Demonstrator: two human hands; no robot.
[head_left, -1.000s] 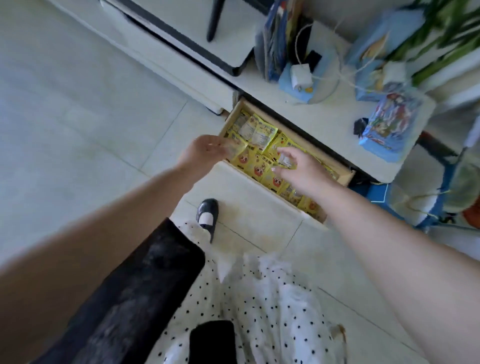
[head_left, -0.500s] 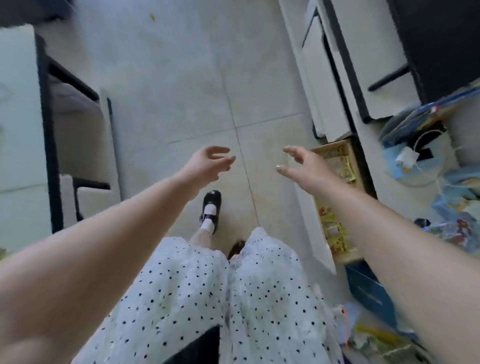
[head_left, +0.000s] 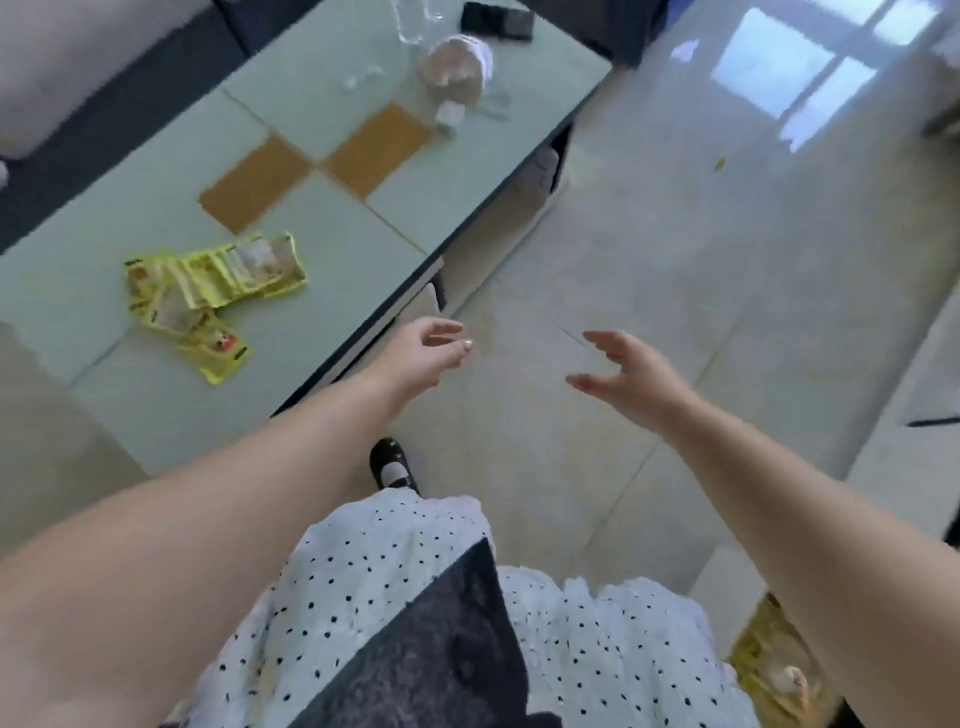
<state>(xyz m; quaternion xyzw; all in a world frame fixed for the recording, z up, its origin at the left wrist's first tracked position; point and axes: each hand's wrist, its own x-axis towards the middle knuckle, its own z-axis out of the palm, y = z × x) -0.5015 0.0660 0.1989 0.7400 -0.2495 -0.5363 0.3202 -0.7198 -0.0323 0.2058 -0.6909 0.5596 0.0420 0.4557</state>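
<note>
Mid-frame, left grip (head_left: 426, 353) and right grip (head_left: 631, 376) are held spread, empty; yellow cards (head_left: 208, 291) are scattered on worktop (head_left: 337, 249), left.

So there's a pale green glass tabletop (head_left: 337, 306) filling the upper left of the frame, with two brown square patches (head_left: 254, 182) set corner to corner in the middle. At its far end, near the top edge, sit a blurry pinkish-white round thing (head_left: 457, 67), a small white block (head_left: 448, 115) just below it, and a flat dark object (head_left: 498, 21) behind. A grey sofa (head_left: 78, 67) is in the top left corner. The tiled floor (head_left: 701, 270) on the right has a window reflection (head_left: 810, 78) up top.
</note>
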